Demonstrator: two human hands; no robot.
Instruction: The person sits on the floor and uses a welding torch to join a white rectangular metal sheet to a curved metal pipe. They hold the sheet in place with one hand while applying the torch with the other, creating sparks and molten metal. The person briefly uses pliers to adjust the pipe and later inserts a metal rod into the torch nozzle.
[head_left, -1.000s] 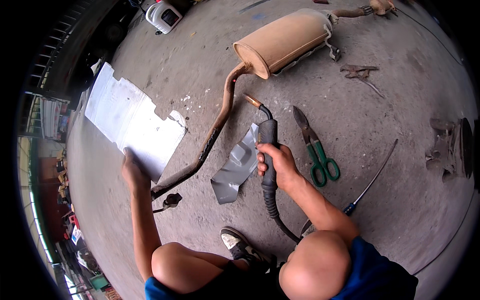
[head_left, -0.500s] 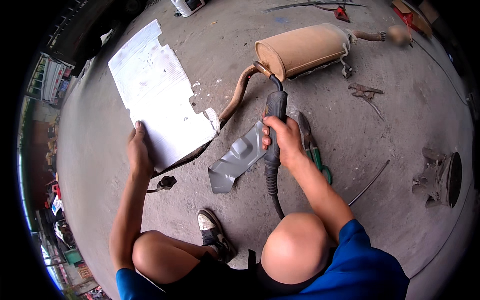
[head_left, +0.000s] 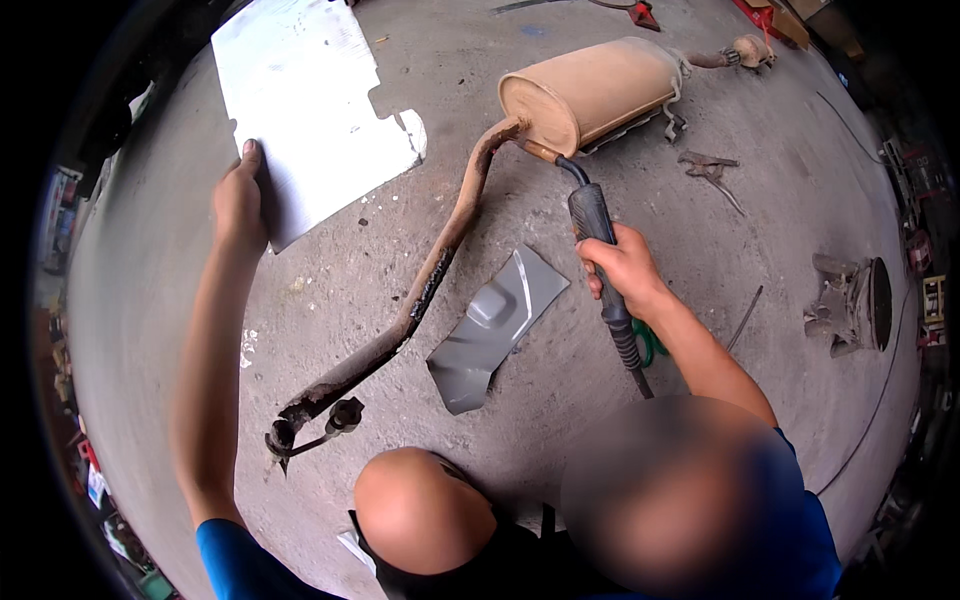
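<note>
Fingers of the left hand (head_left: 238,205) pinch the lower left edge of a white, notched flat sheet (head_left: 300,110); those of the right hand (head_left: 630,268) curl around a black-handled, copper-tipped welding torch (head_left: 591,212). Grey concrete floor (head_left: 345,290) separates the left fingers from the pipe. Beyond the right fingers: tan metal muffler (head_left: 595,95), its rusty bent pipe (head_left: 463,212) passing between both hands. Left of and below the right fingers: angular grey metal plate (head_left: 475,345). Torch lettering: indiscernible. Versus the preceding frame, the sheet no longer overlaps the pipe.
</note>
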